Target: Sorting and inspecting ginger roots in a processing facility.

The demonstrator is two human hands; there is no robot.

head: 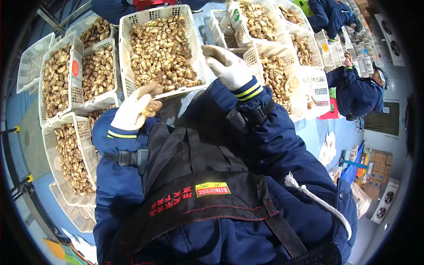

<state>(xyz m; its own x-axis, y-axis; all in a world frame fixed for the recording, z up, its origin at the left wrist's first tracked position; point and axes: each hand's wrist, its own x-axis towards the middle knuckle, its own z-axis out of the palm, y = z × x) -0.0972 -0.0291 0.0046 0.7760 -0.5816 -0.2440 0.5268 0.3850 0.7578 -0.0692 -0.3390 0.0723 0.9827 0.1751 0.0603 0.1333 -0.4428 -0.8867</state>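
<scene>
A white plastic crate full of knobbly brown roots, which look like ginger or a similar tuber, lies before me. My left hand, in a white glove with stained fingertips, is at the crate's near left corner and holds a pale brown root piece. My right hand, gloved too, hovers by the crate's right wall with thumb and fingers apart and nothing between them. Another filled crate stands just right of my right hand.
More filled crates stand at the left, some with less in them, beside an outer crate. A nested crate stands beyond my right hand. Co-workers in dark blue sit at the top left and right. Cartons are stacked far right.
</scene>
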